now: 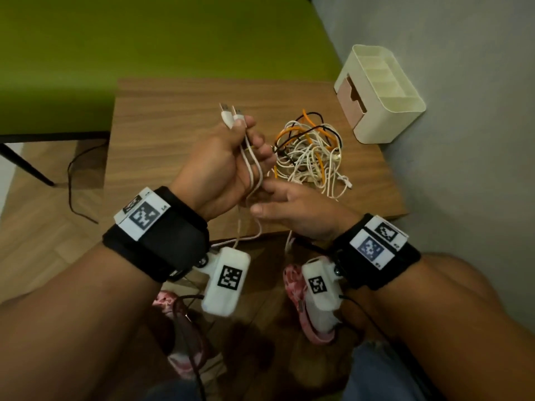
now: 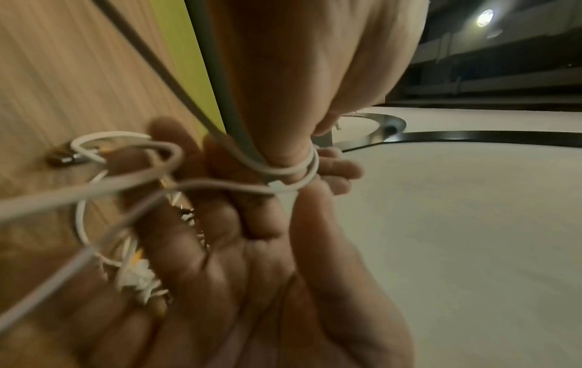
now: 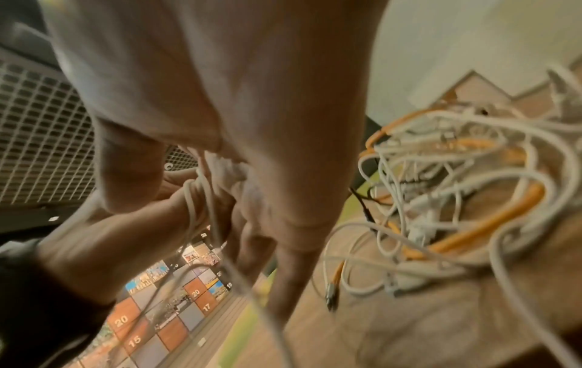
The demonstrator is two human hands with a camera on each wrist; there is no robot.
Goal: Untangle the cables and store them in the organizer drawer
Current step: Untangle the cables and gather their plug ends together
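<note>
My left hand [image 1: 246, 131] is raised above the wooden table [image 1: 173, 117]. It grips a white cable [image 1: 252, 166] whose two USB plugs [image 1: 230, 110] stick up past the thumb. The cable's strands hang down past the table's near edge. Just below, my right hand [image 1: 262, 198] pinches those strands between thumb and fingers; the left wrist view shows the white cable [image 2: 293, 171] looped at that pinch. A tangle of white, orange and black cables [image 1: 309, 151] lies on the table right of both hands, seen up close as the tangle [image 3: 456, 186]. The cream organizer [image 1: 385, 91] stands at the back right, its pinkish drawer [image 1: 348, 101] slightly out.
A grey wall [image 1: 463, 140] runs along the table's right side. A green surface [image 1: 144, 39] lies behind and left of the table. A black cord [image 1: 72, 175] trails on the wooden floor at the left. Pink slippers [image 1: 298, 287] sit under the table's near edge.
</note>
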